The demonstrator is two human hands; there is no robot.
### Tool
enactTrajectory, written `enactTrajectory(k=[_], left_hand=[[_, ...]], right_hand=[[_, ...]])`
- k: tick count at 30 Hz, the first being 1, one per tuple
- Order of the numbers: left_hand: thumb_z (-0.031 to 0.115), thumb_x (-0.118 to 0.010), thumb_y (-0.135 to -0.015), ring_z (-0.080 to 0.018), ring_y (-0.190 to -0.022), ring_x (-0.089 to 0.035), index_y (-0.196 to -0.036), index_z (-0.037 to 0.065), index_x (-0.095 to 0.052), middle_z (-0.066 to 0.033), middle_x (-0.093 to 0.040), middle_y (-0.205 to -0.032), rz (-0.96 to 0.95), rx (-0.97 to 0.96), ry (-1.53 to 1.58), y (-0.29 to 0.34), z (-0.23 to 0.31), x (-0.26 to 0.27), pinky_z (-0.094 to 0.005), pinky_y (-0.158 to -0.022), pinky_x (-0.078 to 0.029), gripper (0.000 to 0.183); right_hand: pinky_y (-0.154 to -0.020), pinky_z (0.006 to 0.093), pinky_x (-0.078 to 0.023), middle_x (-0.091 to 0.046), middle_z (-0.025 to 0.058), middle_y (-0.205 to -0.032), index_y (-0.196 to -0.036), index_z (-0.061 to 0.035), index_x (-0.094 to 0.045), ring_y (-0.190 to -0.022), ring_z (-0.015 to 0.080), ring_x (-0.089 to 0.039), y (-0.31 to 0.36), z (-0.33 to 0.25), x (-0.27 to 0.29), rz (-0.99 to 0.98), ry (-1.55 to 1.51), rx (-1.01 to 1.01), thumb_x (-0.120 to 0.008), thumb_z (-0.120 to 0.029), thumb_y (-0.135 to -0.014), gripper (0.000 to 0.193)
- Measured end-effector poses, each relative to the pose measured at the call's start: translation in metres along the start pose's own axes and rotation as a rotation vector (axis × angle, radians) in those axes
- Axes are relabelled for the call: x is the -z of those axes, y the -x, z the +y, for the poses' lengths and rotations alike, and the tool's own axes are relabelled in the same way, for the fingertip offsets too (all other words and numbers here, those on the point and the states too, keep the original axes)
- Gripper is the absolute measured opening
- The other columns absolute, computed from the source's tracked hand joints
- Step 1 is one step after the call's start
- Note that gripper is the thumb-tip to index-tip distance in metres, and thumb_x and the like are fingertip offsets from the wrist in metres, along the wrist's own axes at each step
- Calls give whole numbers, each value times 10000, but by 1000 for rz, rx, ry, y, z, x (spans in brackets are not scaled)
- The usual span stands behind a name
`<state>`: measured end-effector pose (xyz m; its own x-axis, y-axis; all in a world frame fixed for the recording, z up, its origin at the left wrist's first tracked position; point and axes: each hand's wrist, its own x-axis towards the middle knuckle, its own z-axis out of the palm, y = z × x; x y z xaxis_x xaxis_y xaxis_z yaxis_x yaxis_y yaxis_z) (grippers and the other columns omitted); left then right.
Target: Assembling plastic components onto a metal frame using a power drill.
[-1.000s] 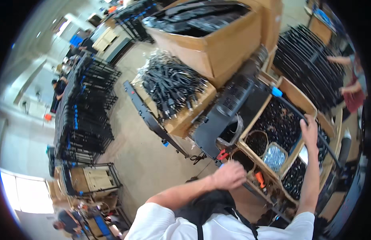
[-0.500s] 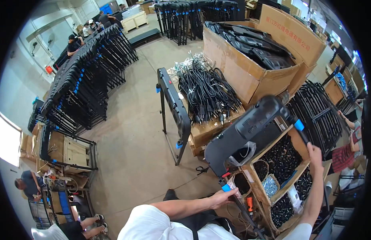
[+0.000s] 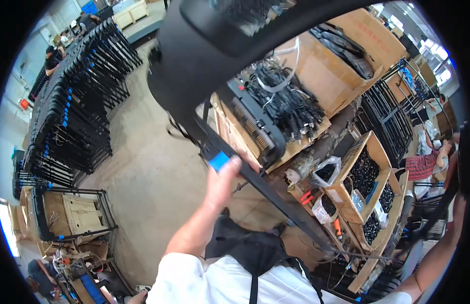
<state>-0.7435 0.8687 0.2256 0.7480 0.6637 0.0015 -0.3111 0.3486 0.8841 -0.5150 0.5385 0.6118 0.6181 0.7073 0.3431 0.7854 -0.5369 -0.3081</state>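
A large black console frame [image 3: 194, 55] with a moulded plastic panel and metal legs is held up close before me, across the top of the view. My left hand [image 3: 222, 180] is wrapped round one metal leg, just at a blue clip [image 3: 219, 161]. That leg slants down to the right, toward the parts box. At the dark right rim my right hand [image 3: 454, 169] is raised against the other leg; it appears closed round it, though the fingers show poorly. Another black console frame [image 3: 260, 124] stands beyond my left hand, beside a bundle of black cables [image 3: 285, 96].
To the right, a divided parts box [image 3: 339, 195] holds black screws; red pliers [image 3: 308, 197] and an orange-handled tool [image 3: 338, 227] lie beside it. A big carton [image 3: 316, 66] stands behind. Rows of black frames [image 3: 78, 106] line the left. A person in a plaid shirt [image 3: 420, 166] is at right.
The console frame has been lifted from above the parts box up and to the left, close to me. My left hand has risen with it; my right hand has swung out to the right rim.
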Motion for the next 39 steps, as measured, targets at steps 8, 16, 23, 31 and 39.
enactTrajectory(k=[8, 16, 23, 31, 39], left_hand=[[275, -681, -1000, -254, -936, -779, -1280, -36, -616, -180, -778, -1083, 279, 26, -365, -101, 96, 201, -367, -795, -615, 423], [121, -811, -908, -130, -991, -693, -1164, 28, -756, -38, -777, -1078, 209, 42, -475, -203, 35, 318, -327, -940, -543, 277], [98, -875, -824, -154, -914, -668, -1098, 36, -740, -29, -743, -999, 339, 262, -642, -262, -49, 364, -358, -874, -541, 312], [308, -810, -908, -287, -1067, -710, -1268, -2, -632, -164, -753, -1147, 270, 242, -1044, -308, -102, 375, -418, -960, -525, 508], [504, -666, -985, -371, -1268, -663, -1381, 14, -667, -247, -710, -1320, -156, 847, -1276, -117, -268, 396, -480, -1072, -516, 630]], right_hand=[[-902, 373, -533, -665, 81, -1017, -1196, -45, -531, -946, 192, -650, 45, -67, -205, -368, -316, -176, -563, -53, -1030, 170], [-940, 332, -548, -751, 55, -1103, -1106, -55, -726, -1020, 163, -696, 126, -65, -464, -403, -636, -300, -841, -31, -850, 281], [-886, 333, -556, -746, 42, -1097, -1098, -62, -722, -976, 149, -686, 181, -70, -643, -232, -767, -345, -855, 22, -810, 328], [-896, 488, -582, -774, 178, -1065, -1129, -84, -774, -975, 378, -741, 160, -38, -645, -559, -71, -257, -702, -326, -925, 324], [-920, 503, -582, -780, 187, -1006, -1023, -91, -800, -994, 386, -747, 273, -6, -535, -566, -237, -851, -666, -301, -892, 281]])
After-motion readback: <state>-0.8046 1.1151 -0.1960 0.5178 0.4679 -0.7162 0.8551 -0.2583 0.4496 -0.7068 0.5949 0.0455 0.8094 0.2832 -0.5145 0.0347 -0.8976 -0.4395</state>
